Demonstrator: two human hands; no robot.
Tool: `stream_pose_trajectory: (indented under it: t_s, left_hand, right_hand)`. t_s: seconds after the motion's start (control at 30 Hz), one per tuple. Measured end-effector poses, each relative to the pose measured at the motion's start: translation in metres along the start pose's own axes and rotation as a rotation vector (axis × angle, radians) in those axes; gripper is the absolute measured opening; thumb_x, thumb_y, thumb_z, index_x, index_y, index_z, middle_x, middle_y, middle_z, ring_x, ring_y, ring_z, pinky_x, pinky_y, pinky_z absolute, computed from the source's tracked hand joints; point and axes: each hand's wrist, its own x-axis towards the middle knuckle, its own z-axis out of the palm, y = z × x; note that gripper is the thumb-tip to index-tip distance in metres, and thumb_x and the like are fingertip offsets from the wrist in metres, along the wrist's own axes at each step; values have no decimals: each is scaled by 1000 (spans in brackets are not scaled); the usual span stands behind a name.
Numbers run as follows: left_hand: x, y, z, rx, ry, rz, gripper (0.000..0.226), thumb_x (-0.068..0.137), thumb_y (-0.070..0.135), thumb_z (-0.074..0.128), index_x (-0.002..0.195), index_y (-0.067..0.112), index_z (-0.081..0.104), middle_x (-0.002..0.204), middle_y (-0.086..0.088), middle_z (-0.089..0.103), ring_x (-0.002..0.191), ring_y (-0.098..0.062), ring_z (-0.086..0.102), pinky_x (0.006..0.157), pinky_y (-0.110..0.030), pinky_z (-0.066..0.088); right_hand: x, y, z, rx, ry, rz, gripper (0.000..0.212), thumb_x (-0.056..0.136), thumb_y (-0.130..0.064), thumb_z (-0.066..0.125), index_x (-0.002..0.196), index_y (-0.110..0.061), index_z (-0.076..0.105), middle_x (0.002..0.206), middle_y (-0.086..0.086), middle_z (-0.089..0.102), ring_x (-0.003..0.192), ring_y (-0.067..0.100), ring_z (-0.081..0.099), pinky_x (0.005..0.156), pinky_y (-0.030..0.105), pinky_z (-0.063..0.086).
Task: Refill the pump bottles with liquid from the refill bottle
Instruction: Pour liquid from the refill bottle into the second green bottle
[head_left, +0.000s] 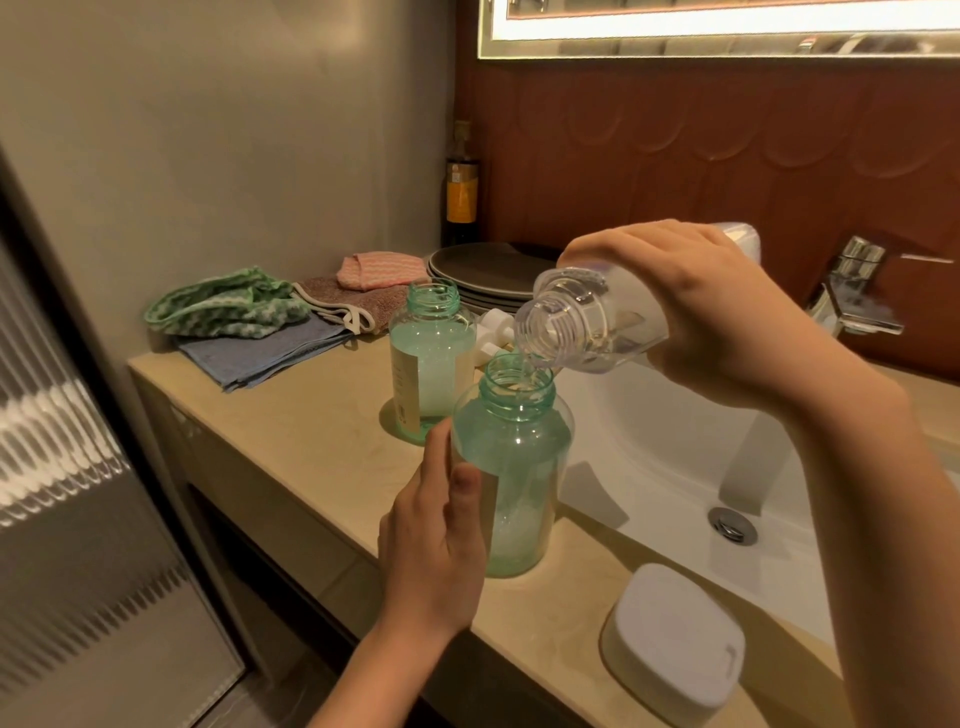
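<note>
Two green-tinted pump bottles stand uncapped on the beige counter. My left hand (434, 551) holds the near bottle (519, 467) from its left side, thumb against the front. That bottle has a little pale liquid at the bottom. My right hand (701, 317) grips the clear refill bottle (576, 322), tipped mouth-down over the near bottle's neck, and a thin stream of clear liquid runs in. The far bottle (431, 353) stands behind, filled almost to its shoulder. White pump heads (493, 325) lie on the counter behind the bottles, partly hidden.
A white sink basin (675, 457) with a drain lies right of the bottles, a chrome tap (852, 291) above it. A white lidded box (675, 634) sits at the counter's front edge. Folded cloths (260, 322), stacked dark plates (483, 270) and a dark bottle (461, 202) fill the back left corner.
</note>
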Motion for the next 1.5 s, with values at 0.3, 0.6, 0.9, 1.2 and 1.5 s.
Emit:
stream_pose_trajectory:
  t_s: [0.3, 0.6, 0.9, 1.2, 1.5]
  left_hand:
    - [-1, 0, 0, -17, 6, 13, 35, 76, 83, 9, 108, 81, 21, 83, 13, 54, 89, -12, 48, 59, -25, 33]
    - [-1, 0, -1, -12, -8, -18, 34, 72, 87, 8, 104, 85, 17, 71, 20, 54, 73, 6, 52, 66, -26, 39]
    - [1, 1, 0, -11, -22, -31, 34, 73, 86, 8, 104, 83, 21, 76, 36, 55, 75, 16, 49, 68, -20, 38]
    - [1, 0, 0, -10, -23, -22, 35, 72, 87, 7, 106, 84, 18, 72, 28, 57, 71, 10, 51, 65, -24, 38]
    - [1, -2, 1, -2, -19, -47, 37, 73, 85, 6, 105, 77, 23, 81, 29, 57, 79, 14, 50, 71, -17, 39]
  right_hand:
    - [0, 1, 0, -2, 2, -4, 81, 65, 9, 76, 129, -30, 45, 126, -2, 57, 116, 23, 49, 98, 37, 31]
    - [1, 1, -1, -7, 4, -9, 82, 64, 8, 77, 129, -29, 44, 126, -2, 57, 116, 24, 50, 99, 39, 32]
    - [0, 1, -1, -14, 4, -2, 83, 64, 10, 76, 128, -31, 44, 127, -4, 56, 117, 22, 49, 98, 37, 31]
    - [1, 2, 0, -9, 0, -1, 82, 65, 9, 76, 129, -32, 44, 127, -3, 56, 117, 23, 49, 99, 39, 33]
    - [0, 1, -1, -8, 2, -6, 81, 65, 9, 76, 128, -31, 44, 127, -3, 56, 118, 23, 49, 100, 40, 33]
